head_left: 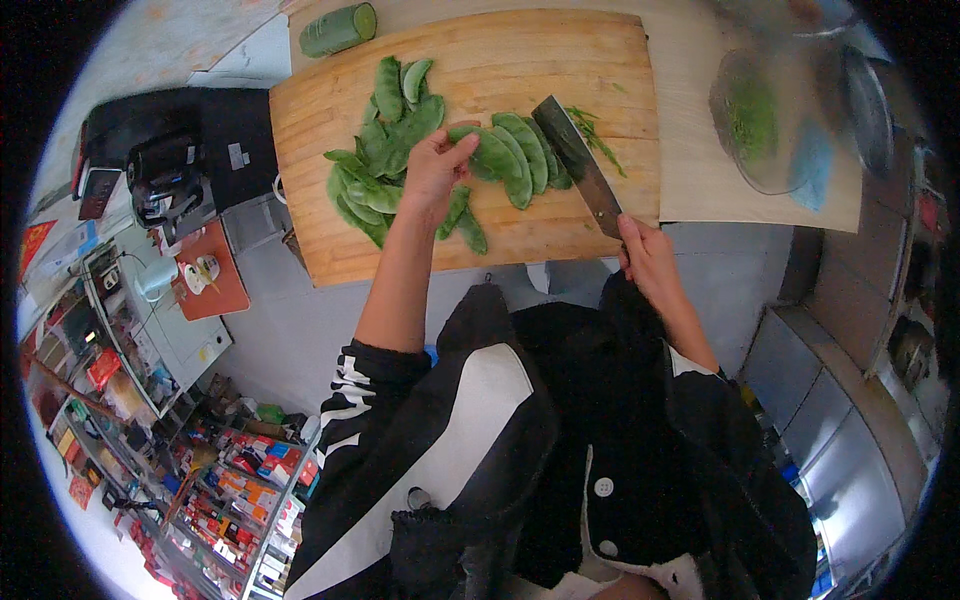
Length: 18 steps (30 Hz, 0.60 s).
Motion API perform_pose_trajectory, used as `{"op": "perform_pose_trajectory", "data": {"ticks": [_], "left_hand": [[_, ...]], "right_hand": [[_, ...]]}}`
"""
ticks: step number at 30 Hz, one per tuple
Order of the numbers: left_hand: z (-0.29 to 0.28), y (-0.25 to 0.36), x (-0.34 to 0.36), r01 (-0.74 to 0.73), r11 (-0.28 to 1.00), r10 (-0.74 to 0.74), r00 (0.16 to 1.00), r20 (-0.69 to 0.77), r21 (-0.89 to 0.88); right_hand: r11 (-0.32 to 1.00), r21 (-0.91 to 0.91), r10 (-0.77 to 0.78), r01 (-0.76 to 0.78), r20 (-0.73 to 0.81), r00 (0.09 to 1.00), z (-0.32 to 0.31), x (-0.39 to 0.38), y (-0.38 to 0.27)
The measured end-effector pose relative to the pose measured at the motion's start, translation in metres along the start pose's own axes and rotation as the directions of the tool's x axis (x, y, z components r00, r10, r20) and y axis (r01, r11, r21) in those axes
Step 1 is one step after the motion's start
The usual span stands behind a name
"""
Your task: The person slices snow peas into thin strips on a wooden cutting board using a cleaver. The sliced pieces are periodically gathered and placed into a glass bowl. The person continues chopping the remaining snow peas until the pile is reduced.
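Note:
My right hand (650, 258) grips the handle of a kitchen knife (582, 165). Its broad dark blade lies aslant on the wooden cutting board (560, 50), just right of an overlapping row of flat green bean pods (522, 155). At the left end of that row, my left hand (440, 170) pinches a flat bean pod (482, 152) between thumb and fingers. Beyond and beside the left hand lies a loose heap of whole bean pods (385, 150). Thin green shreds (595, 138) sit on the far side of the blade.
A cut piece of green cucumber-like vegetable (338, 30) rests behind the board. On the right stands a clear bowl (722, 105) with green shreds inside, next to a light blue item (812, 165). A black bag (170, 185) is at the left, and crowded shelves (230, 490) stand lower left.

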<state>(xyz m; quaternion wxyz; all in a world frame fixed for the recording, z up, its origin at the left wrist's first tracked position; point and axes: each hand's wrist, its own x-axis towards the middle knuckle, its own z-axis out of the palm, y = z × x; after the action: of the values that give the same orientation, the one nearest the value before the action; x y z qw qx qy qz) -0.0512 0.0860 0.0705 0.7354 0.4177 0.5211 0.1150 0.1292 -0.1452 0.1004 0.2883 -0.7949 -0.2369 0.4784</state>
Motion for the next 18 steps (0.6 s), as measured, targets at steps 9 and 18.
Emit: {"op": "perform_pose_trajectory", "data": {"ticks": [9,18], "left_hand": [[0.031,-0.027,0.006,-0.368,0.607,0.603,0.79,-0.107,0.704],[0.011,-0.05,-0.013,-0.578,-0.179,0.669,0.522,0.53,0.796]], "right_hand": [[1.0,-0.021,0.023,-0.023,-0.017,1.0,0.001,-0.004,-0.007],[0.998,-0.063,0.027,-0.026,0.023,0.999,-0.005,-0.002,0.0]]}}
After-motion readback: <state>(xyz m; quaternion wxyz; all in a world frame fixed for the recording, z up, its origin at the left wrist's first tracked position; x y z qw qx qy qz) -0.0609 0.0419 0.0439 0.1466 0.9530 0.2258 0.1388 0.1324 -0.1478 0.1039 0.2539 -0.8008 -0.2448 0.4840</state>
